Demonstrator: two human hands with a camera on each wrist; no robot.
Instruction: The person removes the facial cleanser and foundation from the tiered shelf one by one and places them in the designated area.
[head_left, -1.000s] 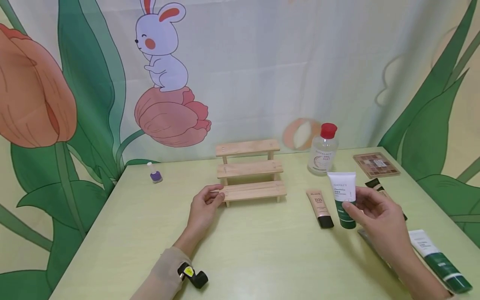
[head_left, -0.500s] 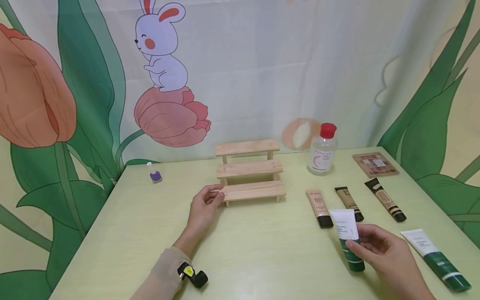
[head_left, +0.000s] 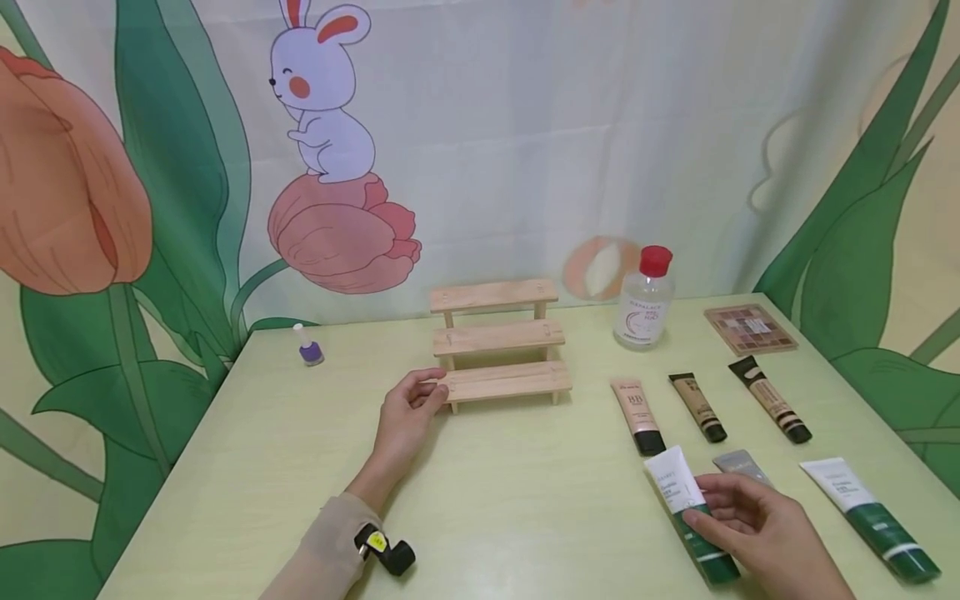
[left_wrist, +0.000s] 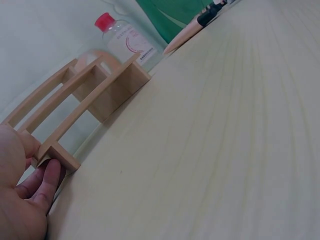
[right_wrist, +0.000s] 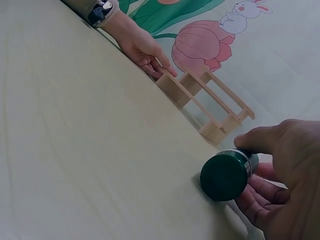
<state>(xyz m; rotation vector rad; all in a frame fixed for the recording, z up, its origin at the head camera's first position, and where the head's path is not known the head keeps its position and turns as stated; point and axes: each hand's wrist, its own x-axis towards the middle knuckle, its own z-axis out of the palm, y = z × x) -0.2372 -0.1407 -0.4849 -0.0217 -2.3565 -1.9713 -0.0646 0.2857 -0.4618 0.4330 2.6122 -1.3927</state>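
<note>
A white-and-green cosmetic tube (head_left: 693,517) lies between the thumb and fingers of my right hand (head_left: 765,525), its white end tilted away to the left. In the right wrist view its round green cap (right_wrist: 224,177) faces the camera, close over the table. My left hand (head_left: 408,412) grips the left end of the lowest step of a three-tier wooden stand (head_left: 498,337). In the left wrist view the thumb is on top of that step and the fingers (left_wrist: 50,180) curl beneath it. A grey tube (head_left: 741,465) is partly hidden behind my right hand.
A BB cream tube (head_left: 636,415), two gold-and-black tubes, including one (head_left: 770,400) at right, and a larger white-and-green tube (head_left: 870,521) lie on the right. Behind them are a red-capped clear bottle (head_left: 645,300) and an eyeshadow palette (head_left: 750,328). A purple nail polish bottle (head_left: 309,347) stands at far left.
My right hand has brought the white-and-green tube down toward the table's near side, uncovering a gold-and-black tube and part of the grey one. My left hand keeps its grip on the stand.
</note>
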